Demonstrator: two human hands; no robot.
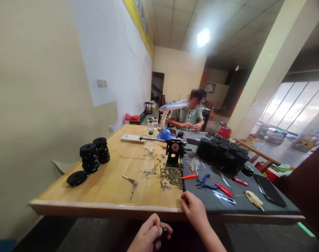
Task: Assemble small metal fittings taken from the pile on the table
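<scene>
Closest to us, our left hand (pixel 148 235) is curling its fingers tightly around a small black object (pixel 164 235), holding it just below the table's front edge. The fingers are hiding most of it, so we cannot tell its full shape or which way its long axis is running; only a dull, rounded surface is showing. Our right hand (pixel 194 210) is reaching ahead of the left and resting at that front edge, its fingers half open and holding nothing we can see. It is lying near the join between a pale wooden tabletop (pixel 101 189) and a dark grey rubber mat (pixel 245 206).

Straight ahead of our right hand, a heap of small brass-and-green pieces (pixel 171 176) is spreading across the wood, with a scatter of tiny coloured beads (pixel 150 171) just beyond our left hand's line. To the right of our right hand, blue-handled pliers (pixel 206 182), a red-handled cutter (pixel 224 190) and a crumpled cream glove (pixel 254 200) are lying on the mat. Well ahead, a black metal bench device with a round wheel (pixel 175 152) is standing on the wood. Far to the left of both hands, stacks of black spools (pixel 89 158) are rising from the tabletop, while a seated co-worker (pixel 187 113) is facing us from beyond the table.
</scene>
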